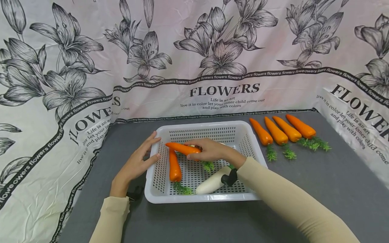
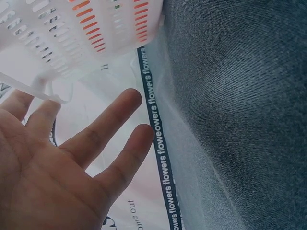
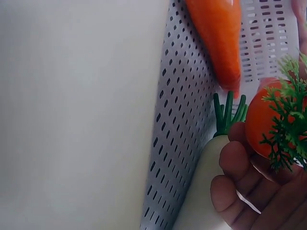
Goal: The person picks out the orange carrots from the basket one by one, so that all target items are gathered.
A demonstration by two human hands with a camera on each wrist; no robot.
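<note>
Inside the white basket, my right hand grips an orange carrot by its thick end, the leafy green top hanging below the palm. A second carrot lies on the basket floor at the left, under the held carrot's tip. Nearer the front a white radish lies slanted, partly covered by the right wrist's black strap. Another white radish with green stems shows behind the right fingers in the right wrist view. My left hand touches the basket's left rim, fingers spread and mostly straight.
Several carrots with green tops lie in a row on the grey table, right of the basket. Behind stands a white cloth printed with flowers and lettering, which also borders the left and right sides.
</note>
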